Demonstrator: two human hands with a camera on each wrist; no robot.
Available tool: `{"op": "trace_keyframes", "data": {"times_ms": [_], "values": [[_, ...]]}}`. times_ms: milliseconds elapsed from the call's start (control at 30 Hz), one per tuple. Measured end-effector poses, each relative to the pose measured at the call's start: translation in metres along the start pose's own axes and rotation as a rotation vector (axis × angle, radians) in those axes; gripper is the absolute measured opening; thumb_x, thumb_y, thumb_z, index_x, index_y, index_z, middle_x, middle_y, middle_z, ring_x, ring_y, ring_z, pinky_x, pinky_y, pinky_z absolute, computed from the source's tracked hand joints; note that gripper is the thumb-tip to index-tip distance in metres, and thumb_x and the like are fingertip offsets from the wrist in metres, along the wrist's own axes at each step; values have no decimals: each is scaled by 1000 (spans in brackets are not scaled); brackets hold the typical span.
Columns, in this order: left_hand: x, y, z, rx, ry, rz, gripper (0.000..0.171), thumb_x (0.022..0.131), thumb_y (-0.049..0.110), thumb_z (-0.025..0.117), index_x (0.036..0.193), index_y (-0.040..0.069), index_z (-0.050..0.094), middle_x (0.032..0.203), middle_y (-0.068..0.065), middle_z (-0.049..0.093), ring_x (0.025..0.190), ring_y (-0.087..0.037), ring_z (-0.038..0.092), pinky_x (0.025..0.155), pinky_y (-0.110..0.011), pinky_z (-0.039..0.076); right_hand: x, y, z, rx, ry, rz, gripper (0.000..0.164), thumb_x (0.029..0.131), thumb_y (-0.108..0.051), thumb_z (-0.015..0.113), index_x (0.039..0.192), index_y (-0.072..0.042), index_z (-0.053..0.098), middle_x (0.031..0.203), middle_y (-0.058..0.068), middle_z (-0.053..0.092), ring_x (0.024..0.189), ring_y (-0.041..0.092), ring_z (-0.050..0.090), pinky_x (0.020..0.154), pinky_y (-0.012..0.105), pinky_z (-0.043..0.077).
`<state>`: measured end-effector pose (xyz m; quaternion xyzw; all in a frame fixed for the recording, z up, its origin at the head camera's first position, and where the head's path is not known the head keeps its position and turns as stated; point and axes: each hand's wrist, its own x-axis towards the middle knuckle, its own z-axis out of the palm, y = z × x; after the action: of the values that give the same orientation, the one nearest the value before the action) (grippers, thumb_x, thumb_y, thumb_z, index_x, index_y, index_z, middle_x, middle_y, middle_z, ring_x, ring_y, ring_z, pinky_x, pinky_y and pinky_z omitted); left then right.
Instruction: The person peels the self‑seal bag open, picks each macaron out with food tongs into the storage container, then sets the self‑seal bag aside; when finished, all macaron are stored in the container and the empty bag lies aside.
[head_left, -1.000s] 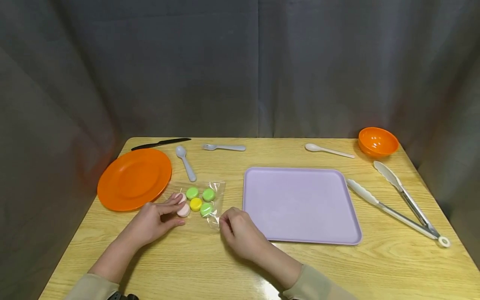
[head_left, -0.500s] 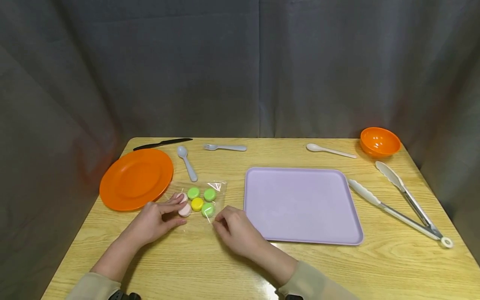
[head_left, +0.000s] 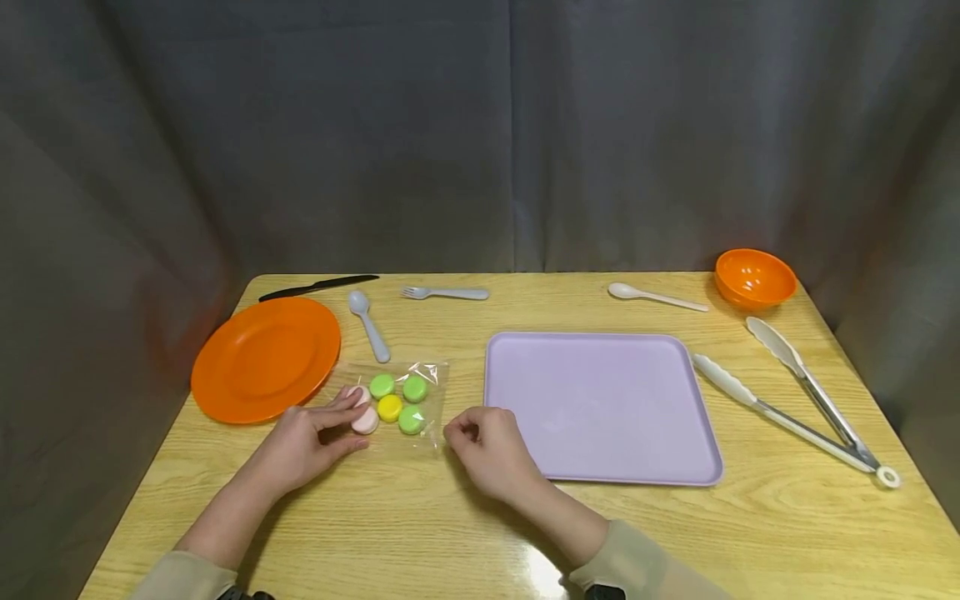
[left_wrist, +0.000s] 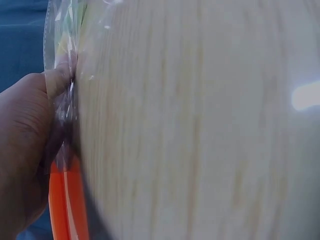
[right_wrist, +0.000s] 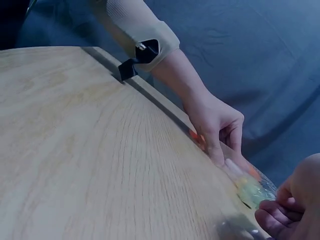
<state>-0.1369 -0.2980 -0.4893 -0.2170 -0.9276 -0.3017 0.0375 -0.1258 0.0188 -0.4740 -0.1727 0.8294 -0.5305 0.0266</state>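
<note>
A clear plastic bag (head_left: 429,442) lies on the table with several small round macarons inside: two pale pink, one yellow macaron (head_left: 389,407) and three green. My left hand (head_left: 303,442) holds the bag's left part, fingers over the pink macarons (head_left: 365,421) and thumb nearer me. In the left wrist view, crinkled film lies against the left thumb (left_wrist: 57,80). My right hand (head_left: 491,450) has curled fingers at the bag's right edge, beside the lilac tray. The right wrist view shows its fingertips (right_wrist: 272,212) pinching at the film; the exact grip is partly hidden.
Left of the bag is an orange plate (head_left: 266,358), with a black knife (head_left: 318,287) behind. A grey spoon (head_left: 368,327) and fork (head_left: 445,293) lie behind the bag. Rightward are the lilac tray (head_left: 600,408), tongs (head_left: 787,429), a pale spoon (head_left: 656,297) and an orange bowl (head_left: 753,279).
My right hand first shifted slightly left over the bag's near right corner, then came back right to its edge. My left hand has stayed on the pink macarons.
</note>
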Motion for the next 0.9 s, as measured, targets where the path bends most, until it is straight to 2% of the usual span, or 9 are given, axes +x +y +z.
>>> {"op": "trace_keyframes", "data": {"times_ms": [167,300,467,600,700,800,900], "values": [[0,0,-1,6,9,25,50,84,22,93,130,10,76,141,-8,64,134,-27,58,108,-48,47,7,-1,1,26,-40,-33,6,93,-5,75,90,-1,77,77,-2,71,68,7,64,63,25,57],[0,0,1,-1,8,31,50,85,21,92,130,9,76,141,-9,64,134,-27,58,108,-48,47,17,-3,6,22,-65,-48,13,89,-8,82,92,2,75,75,-2,69,65,6,64,61,24,58],[1,1,5,-20,0,20,50,86,21,91,132,10,75,142,-7,63,135,-25,58,109,-46,47,24,-3,11,-69,-109,-59,3,89,-2,78,87,-1,77,71,-6,67,64,3,59,61,22,55],[1,1,5,-19,7,14,51,85,22,92,132,10,75,142,-6,63,135,-24,58,109,-46,46,25,-3,11,-114,-131,-85,10,91,2,75,84,-3,79,68,-8,66,63,3,58,63,23,53],[1,2,4,-14,7,2,52,85,23,92,132,11,75,143,-4,63,136,-21,57,109,-43,46,23,-3,7,-109,-107,-73,11,92,1,74,84,-4,79,70,-8,66,65,4,58,63,23,53],[0,2,2,-14,0,-12,52,86,24,91,133,11,75,144,-3,62,137,-20,56,110,-41,45,21,-2,0,-78,-43,-42,12,92,1,74,83,-4,78,71,-6,67,63,5,58,59,24,52],[-1,1,0,-7,3,-12,51,86,25,91,133,12,75,144,-3,62,137,-21,56,110,-43,45,19,0,-5,-36,3,-14,13,92,2,75,82,-5,77,72,-5,69,60,6,58,55,24,52]]}}
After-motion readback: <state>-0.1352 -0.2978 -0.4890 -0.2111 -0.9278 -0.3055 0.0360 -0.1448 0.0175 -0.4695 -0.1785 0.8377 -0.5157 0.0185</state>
